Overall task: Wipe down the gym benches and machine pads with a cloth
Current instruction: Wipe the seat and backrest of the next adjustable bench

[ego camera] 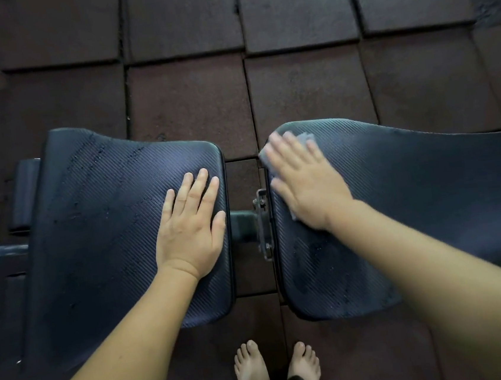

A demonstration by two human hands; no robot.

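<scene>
So we had our left hand [189,224] flat on the smaller black ribbed seat pad [107,220], fingers straight and close together, holding nothing. Our right hand [304,184] came out a bit blurry, fingers stretched out, pressing a thin grey cloth [306,138] onto the long black ribbed back pad [429,202], right at its end by the gap. A metal hinge bracket [263,222] sat between the pads, with dark reddish-brown rubber floor tiles [190,97] underneath.
</scene>
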